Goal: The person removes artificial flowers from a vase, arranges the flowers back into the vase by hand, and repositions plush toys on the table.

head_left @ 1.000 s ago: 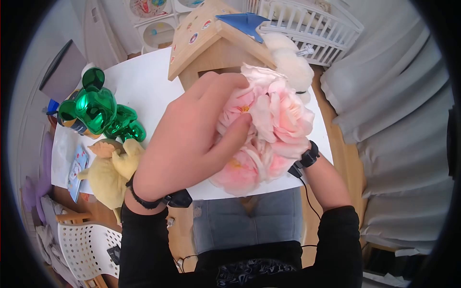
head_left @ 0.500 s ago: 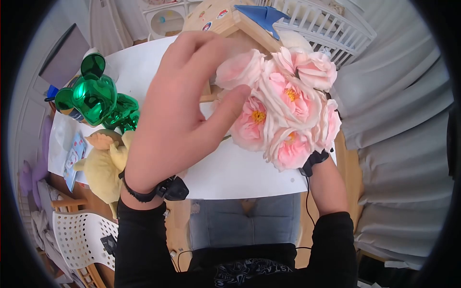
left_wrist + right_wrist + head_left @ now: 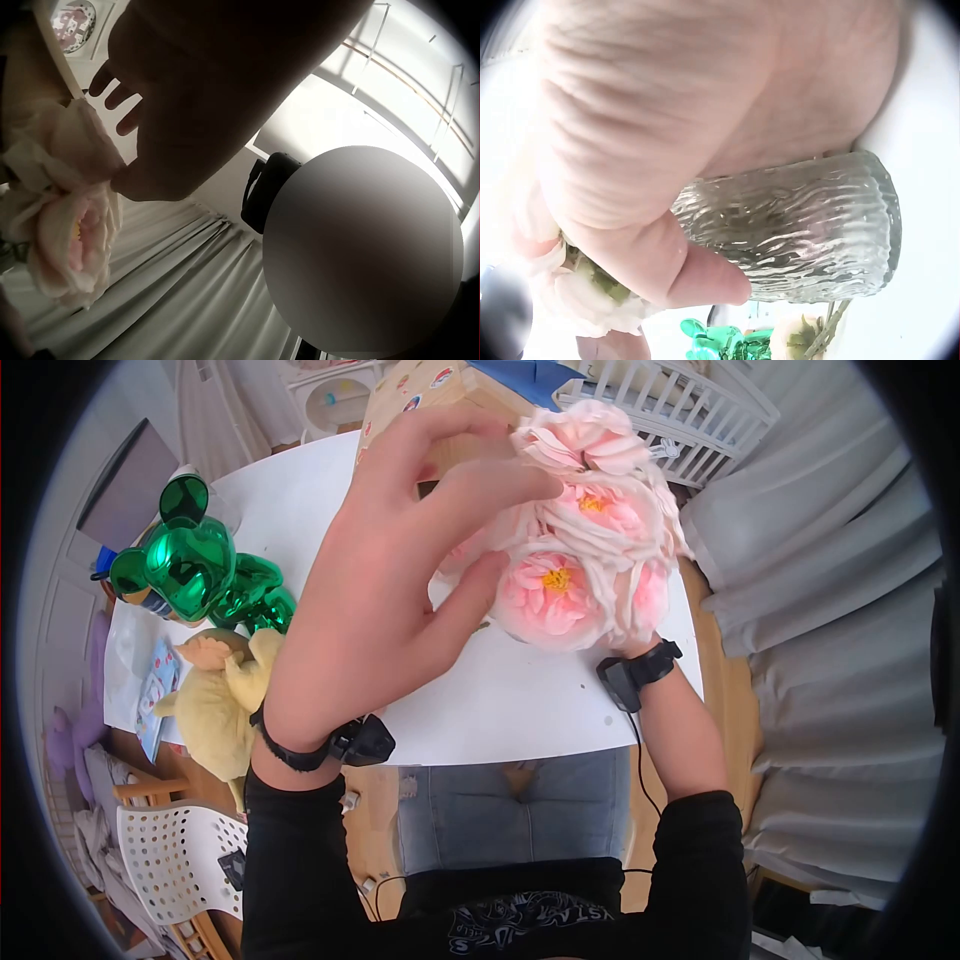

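Observation:
A bunch of pale pink flowers with yellow centres (image 3: 600, 525) stands in a ridged clear glass vase (image 3: 810, 225). My right hand (image 3: 675, 135) grips the vase, its thumb lying along the side of the glass. In the head view the blooms cover most of that hand and the vase. My left hand (image 3: 375, 575) is raised at the left of the bunch with fingers loosely bent and spread. Its fingertips overlap the petals in the head view. The left wrist view shows the thumb right at the edge of a petal (image 3: 82, 142).
Left on the white table (image 3: 480, 715) are a shiny green bear figure (image 3: 190, 565) and a yellow plush toy (image 3: 210, 705). A wooden toy house (image 3: 440, 400) stands behind the flowers. A cut stem (image 3: 829, 330) with a pale bloom lies beyond the vase.
The flowers have turned and shifted, first right, then up and slightly back left in the head view. My left fingers were deep among the petals and have since spread at their left edge.

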### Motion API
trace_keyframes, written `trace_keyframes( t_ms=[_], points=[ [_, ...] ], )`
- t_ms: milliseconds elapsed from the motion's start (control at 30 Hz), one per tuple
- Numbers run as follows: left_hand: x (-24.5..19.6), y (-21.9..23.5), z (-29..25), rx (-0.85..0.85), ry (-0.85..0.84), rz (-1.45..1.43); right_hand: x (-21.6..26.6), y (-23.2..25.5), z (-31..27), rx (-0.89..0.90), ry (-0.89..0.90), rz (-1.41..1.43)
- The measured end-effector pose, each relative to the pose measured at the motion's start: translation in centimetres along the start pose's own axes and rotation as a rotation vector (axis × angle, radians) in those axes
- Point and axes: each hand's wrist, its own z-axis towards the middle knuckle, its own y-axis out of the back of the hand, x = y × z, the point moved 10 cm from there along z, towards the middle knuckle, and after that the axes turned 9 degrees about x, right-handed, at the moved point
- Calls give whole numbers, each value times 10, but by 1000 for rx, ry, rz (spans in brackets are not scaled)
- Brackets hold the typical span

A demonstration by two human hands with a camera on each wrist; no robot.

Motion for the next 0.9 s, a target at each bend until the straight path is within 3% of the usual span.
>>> trace_keyframes(
  t_ms=[67,133,367,433,667,767,900],
  points=[
    [-4,-1,2,12,-27,33,1,-2,-7,-5,6,-1],
    [-8,6,3,-84,-106,57,1,1,-2,-9,12,1],
    [3,-3,2,-13,-90,17,3,5,1,-16,35,7],
    [5,-17,1,104,12,-118,3,5,2,-15,40,7],
    [2,-19,0,94,5,-113,4,2,1,-15,56,6],
    [3,-9,2,66,-92,-109,4,2,4,-16,61,8],
    [25,2,1,-10,34,-104,5,9,-5,-17,72,11]
  ],
)
